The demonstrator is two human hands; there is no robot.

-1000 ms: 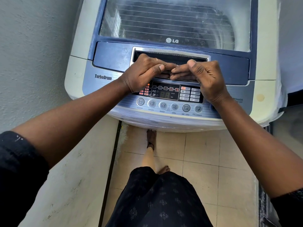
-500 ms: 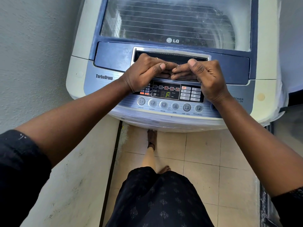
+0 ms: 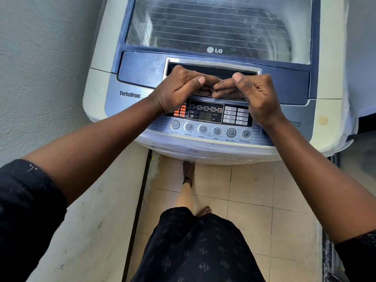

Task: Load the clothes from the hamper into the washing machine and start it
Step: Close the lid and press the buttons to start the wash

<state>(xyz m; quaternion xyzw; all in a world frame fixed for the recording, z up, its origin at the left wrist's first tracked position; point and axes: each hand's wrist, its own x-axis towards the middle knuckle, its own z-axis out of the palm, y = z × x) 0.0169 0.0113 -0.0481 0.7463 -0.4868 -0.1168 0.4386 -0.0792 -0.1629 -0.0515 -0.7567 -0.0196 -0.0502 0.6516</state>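
Note:
The top-loading washing machine stands in front of me with its glass lid down. Something dark shows dimly through the glass. My left hand and my right hand rest side by side on the lid's front edge, just below the handle recess. Their fingers are curled and the fingertips meet in the middle, with nothing held. Below the hands, the control panel has orange lights lit and a dim display. A row of round buttons runs under it. No hamper is in view.
A grey wall and a low pale ledge close off the left side. My feet stand on the beige tiled floor right in front of the machine. A dark object sits beside the machine at right.
Both hands have stayed where they were on the lid edge. The panel display showed an "F" half a second ago and is dim now.

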